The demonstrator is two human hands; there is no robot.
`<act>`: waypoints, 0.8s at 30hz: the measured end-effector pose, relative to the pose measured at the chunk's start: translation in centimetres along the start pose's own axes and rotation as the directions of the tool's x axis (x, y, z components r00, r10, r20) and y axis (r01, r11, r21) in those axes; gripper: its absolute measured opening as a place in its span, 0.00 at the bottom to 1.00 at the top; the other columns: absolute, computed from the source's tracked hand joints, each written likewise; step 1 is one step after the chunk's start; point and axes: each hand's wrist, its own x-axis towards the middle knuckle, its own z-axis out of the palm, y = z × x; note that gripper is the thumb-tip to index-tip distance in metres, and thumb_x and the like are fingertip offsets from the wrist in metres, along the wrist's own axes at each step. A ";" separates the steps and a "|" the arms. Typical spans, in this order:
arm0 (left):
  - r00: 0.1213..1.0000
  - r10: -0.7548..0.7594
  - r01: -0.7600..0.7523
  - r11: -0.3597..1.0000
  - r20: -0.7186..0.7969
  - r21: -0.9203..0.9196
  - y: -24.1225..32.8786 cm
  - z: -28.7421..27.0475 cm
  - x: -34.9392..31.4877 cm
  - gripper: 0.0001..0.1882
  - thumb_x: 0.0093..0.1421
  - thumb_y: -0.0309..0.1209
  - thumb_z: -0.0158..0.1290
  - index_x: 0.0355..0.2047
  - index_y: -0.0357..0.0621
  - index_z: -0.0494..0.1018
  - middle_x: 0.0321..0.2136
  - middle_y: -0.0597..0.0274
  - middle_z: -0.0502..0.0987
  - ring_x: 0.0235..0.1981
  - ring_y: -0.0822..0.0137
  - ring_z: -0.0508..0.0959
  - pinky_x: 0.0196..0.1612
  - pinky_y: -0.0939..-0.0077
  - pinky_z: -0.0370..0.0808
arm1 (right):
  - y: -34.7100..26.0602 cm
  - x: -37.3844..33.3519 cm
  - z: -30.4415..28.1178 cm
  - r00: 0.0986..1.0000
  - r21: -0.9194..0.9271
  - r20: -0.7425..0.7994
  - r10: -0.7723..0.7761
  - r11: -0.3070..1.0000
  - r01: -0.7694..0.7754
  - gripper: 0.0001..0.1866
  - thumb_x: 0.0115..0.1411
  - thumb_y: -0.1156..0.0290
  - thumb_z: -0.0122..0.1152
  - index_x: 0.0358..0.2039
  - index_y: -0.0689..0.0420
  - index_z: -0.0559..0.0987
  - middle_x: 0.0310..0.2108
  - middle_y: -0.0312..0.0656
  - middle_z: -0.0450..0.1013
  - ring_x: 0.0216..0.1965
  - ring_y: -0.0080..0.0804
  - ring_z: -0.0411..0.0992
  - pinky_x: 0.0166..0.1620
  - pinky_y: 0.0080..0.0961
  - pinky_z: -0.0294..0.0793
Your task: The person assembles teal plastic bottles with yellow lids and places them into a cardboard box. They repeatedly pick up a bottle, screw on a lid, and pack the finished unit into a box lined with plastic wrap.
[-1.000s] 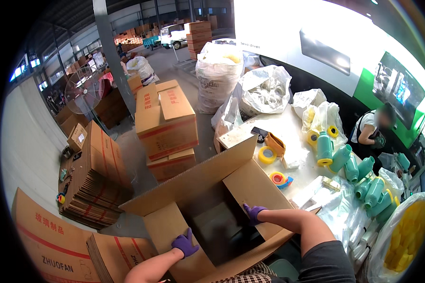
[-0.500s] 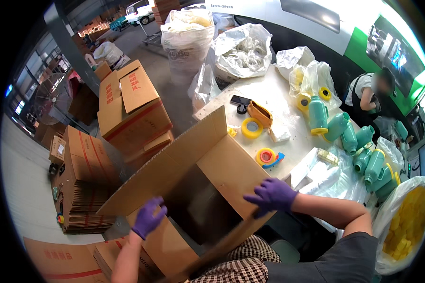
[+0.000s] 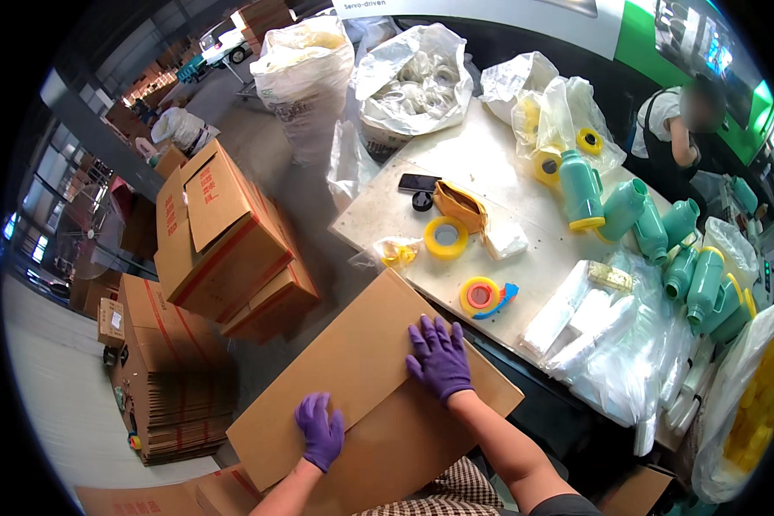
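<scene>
A brown cardboard box (image 3: 378,447) sits in front of me with its broad top flaps (image 3: 327,370) folded down over the opening. My right hand (image 3: 441,359), in a purple glove, lies on the flaps near their meeting edge, fingers spread. My left hand (image 3: 320,433), gloved the same way, rests on the flap to the left. Its fingers are bent a little and grip nothing. Beyond the box, on the worktable (image 3: 404,181), are a tape dispenser (image 3: 488,297) with a blue handle and a wide yellow-edged tape roll (image 3: 446,237).
Green bottle-shaped containers (image 3: 581,193) and clear plastic bags (image 3: 611,361) cover the table's right side. An orange pouch (image 3: 458,206) and a phone (image 3: 419,182) lie farther back. Flattened cartons (image 3: 181,404) are stacked at left, below taped boxes (image 3: 224,232). A co-worker (image 3: 671,129) is at far right.
The box stood with its flaps up and its inside showing; now the top flaps are down. My hands have moved from its sides onto the flaps, the right one now spread flat.
</scene>
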 end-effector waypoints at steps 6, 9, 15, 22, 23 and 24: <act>0.786 0.612 -0.526 0.736 0.087 -0.427 25.6 9.2 24.3 0.25 0.60 0.47 0.57 0.50 0.41 0.76 0.41 0.51 0.81 0.43 0.52 0.79 0.51 0.59 0.71 | -0.2 0.1 2.7 0.999 0.187 0.000 0.052 0.981 -0.051 0.29 0.73 0.52 0.35 0.72 0.45 0.56 0.75 0.43 0.49 0.74 0.44 0.49 0.74 0.47 0.45; 0.521 0.125 -0.364 0.927 0.844 0.088 28.3 21.6 28.5 0.44 0.56 0.66 0.52 0.57 0.40 0.73 0.52 0.48 0.78 0.55 0.53 0.77 0.59 0.62 0.69 | -2.9 -0.5 2.1 0.948 0.665 0.238 0.213 -0.746 0.001 0.32 0.73 0.50 0.35 0.73 0.48 0.52 0.75 0.43 0.49 0.74 0.46 0.49 0.74 0.49 0.44; 0.716 -0.085 -0.073 0.978 0.693 0.195 25.6 36.2 28.1 0.41 0.57 0.53 0.53 0.67 0.44 0.64 0.64 0.52 0.69 0.67 0.57 0.67 0.67 0.40 0.50 | -1.3 -0.8 3.9 0.970 0.996 0.015 0.242 -0.085 0.006 0.36 0.70 0.42 0.37 0.72 0.46 0.52 0.74 0.41 0.52 0.73 0.39 0.52 0.71 0.50 0.46; 0.557 0.538 0.465 0.430 0.633 -0.774 27.3 7.9 29.7 0.24 0.66 0.48 0.54 0.47 0.39 0.74 0.39 0.65 0.77 0.37 0.73 0.75 0.43 0.75 0.74 | -0.9 -1.0 -3.6 0.941 0.100 -0.200 0.274 0.961 -0.259 0.39 0.52 0.43 0.68 0.58 0.54 0.72 0.61 0.51 0.65 0.61 0.51 0.65 0.60 0.44 0.64; 0.576 0.573 0.460 0.362 0.582 -0.811 24.7 1.4 28.1 0.26 0.65 0.49 0.54 0.51 0.38 0.72 0.41 0.64 0.77 0.40 0.73 0.75 0.44 0.76 0.74 | -1.8 -0.4 -5.2 0.941 0.138 -0.154 0.301 0.950 -0.281 0.36 0.55 0.46 0.67 0.58 0.55 0.72 0.58 0.53 0.69 0.57 0.50 0.69 0.56 0.39 0.70; 0.688 0.558 0.297 0.367 0.465 -0.881 22.7 -4.7 25.9 0.26 0.64 0.50 0.56 0.46 0.37 0.74 0.38 0.66 0.76 0.38 0.77 0.74 0.42 0.79 0.73 | -1.3 0.4 -5.2 0.942 0.259 -0.032 0.334 0.913 -0.315 0.34 0.55 0.47 0.67 0.56 0.56 0.73 0.53 0.54 0.73 0.54 0.49 0.72 0.55 0.38 0.72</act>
